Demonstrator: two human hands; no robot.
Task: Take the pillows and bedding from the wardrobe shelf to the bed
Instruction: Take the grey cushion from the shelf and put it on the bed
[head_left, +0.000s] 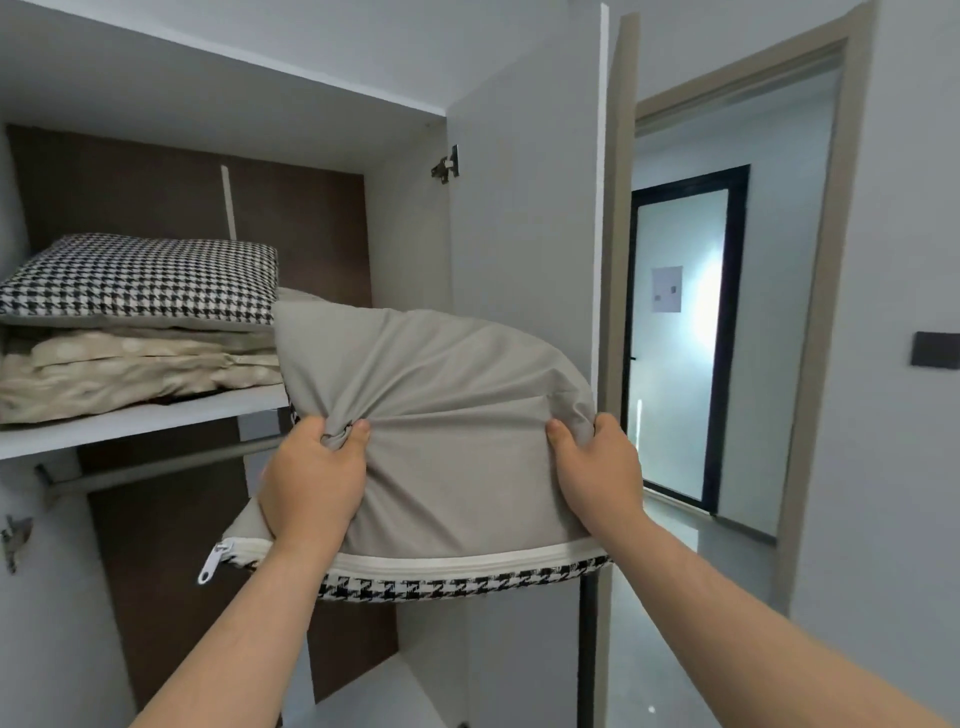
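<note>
Both hands hold a grey pillow (447, 395) in front of the wardrobe, its far corner still over the shelf edge. It has a white zip and a houndstooth underside. My left hand (311, 483) pinches a fold of its grey cover. My right hand (597, 478) grips its right edge. On the white wardrobe shelf (130, 421) a second houndstooth pillow (145, 280) lies flat on top of folded beige bedding (130, 369).
The open wardrobe door (524, 208) stands just behind the held pillow on the right. A hanging rail (156, 467) runs under the shelf. Further right a doorway (727, 312) leads to a corridor with a glass door.
</note>
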